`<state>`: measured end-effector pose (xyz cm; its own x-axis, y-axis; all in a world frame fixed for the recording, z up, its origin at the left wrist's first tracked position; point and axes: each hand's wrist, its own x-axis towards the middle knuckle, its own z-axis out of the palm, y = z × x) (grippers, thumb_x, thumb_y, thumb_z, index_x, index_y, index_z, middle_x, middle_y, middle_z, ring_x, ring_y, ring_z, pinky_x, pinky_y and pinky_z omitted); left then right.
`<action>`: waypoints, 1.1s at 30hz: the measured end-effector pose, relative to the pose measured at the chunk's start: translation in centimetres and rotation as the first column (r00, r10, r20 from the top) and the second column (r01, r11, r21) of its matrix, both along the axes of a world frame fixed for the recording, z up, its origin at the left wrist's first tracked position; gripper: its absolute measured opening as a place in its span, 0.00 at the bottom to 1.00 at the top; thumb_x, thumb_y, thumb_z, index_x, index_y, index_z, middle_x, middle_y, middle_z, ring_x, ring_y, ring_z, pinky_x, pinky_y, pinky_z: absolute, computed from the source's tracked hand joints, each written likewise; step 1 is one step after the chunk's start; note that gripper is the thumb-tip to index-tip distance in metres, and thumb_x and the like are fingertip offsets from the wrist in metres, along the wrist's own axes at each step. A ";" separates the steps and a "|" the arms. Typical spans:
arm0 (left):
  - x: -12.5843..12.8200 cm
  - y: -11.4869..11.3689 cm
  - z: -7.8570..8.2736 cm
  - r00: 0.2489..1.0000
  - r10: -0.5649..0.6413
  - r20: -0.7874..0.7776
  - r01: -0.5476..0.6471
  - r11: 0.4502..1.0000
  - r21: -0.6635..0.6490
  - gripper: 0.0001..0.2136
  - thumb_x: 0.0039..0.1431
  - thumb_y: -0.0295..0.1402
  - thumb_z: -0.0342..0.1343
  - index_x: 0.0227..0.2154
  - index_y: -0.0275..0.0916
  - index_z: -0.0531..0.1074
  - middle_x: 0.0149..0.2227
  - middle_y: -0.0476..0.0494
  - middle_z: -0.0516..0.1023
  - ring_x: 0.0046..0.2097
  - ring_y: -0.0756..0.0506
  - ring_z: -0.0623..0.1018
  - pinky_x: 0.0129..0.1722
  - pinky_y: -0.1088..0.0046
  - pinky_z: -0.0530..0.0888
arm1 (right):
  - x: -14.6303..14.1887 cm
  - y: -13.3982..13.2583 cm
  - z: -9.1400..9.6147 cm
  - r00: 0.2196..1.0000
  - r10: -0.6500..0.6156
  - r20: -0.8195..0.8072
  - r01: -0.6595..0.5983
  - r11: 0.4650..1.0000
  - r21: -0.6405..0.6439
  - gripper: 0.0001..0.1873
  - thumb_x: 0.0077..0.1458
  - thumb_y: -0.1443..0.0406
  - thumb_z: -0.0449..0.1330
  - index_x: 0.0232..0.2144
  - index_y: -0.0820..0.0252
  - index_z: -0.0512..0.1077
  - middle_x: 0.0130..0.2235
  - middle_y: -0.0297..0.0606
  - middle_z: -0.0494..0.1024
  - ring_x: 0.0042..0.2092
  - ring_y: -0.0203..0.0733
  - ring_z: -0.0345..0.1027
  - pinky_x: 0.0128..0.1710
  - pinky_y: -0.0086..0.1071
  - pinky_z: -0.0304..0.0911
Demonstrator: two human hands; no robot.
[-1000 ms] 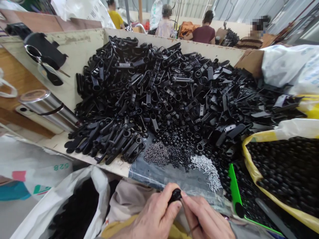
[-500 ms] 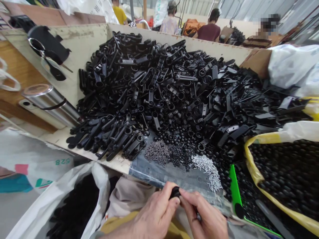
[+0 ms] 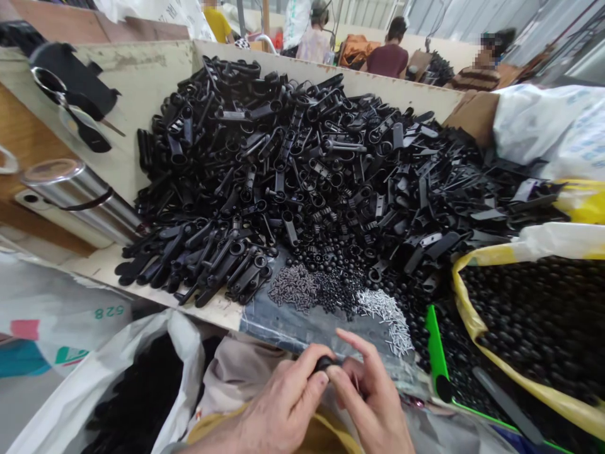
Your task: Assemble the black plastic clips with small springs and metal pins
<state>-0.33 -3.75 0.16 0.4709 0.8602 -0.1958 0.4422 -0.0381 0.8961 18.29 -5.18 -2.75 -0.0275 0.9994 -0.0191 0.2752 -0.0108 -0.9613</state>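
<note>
Fingers of our left hand (image 3: 283, 403) are gripping a small black plastic part (image 3: 325, 363), our right hand (image 3: 371, 403) is pressing in beside it with forefinger raised, whether gripping we cannot tell, and black plastic fittings (image 3: 293, 170) are lying heaped beyond in the board-walled bin (image 3: 142, 75)

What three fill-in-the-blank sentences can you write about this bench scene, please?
The person's left hand and right hand hold a small round ____ plastic part.
Short silver metal pins lie to the ____ of small grey screws in the view.
A sack of round black pieces has a ____ rim.

Answers: black; right; yellow.
</note>
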 end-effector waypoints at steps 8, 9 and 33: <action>-0.5 1.5 -0.9 0.959 0.026 -0.283 0.040 0.973 0.226 0.20 0.69 0.30 0.43 0.61 0.40 0.65 0.56 0.32 0.78 0.59 0.33 0.75 0.59 0.44 0.70 | -1.6 3.2 1.0 0.949 -0.088 -0.304 0.015 0.972 -0.233 0.28 0.56 0.44 0.66 0.46 0.60 0.76 0.26 0.33 0.76 0.27 0.39 0.69 0.28 0.29 0.65; -0.6 1.6 -0.9 0.969 0.067 -0.237 -0.035 0.990 0.137 0.21 0.68 0.31 0.45 0.62 0.40 0.63 0.58 0.32 0.76 0.61 0.35 0.74 0.61 0.47 0.69 | -1.7 3.5 1.0 0.952 -0.078 -0.297 0.006 0.972 -0.237 0.29 0.55 0.44 0.66 0.47 0.61 0.76 0.28 0.36 0.78 0.30 0.41 0.72 0.30 0.30 0.67; -2.8 0.8 -2.3 0.902 0.430 0.031 -0.327 0.728 -0.603 0.33 0.60 0.46 0.57 0.65 0.37 0.60 0.54 0.33 0.76 0.46 0.42 0.79 0.40 0.70 0.76 | -1.9 5.8 1.7 0.908 0.383 0.170 -0.399 0.914 0.069 0.14 0.65 0.58 0.60 0.47 0.58 0.81 0.29 0.32 0.71 0.32 0.39 0.66 0.32 0.31 0.61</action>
<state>-3.14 -2.92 -2.15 0.1989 0.7242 -0.6603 0.1588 0.6410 0.7509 16.36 0.62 -1.02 -0.4211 0.9059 0.0453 0.3782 0.2207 -0.8990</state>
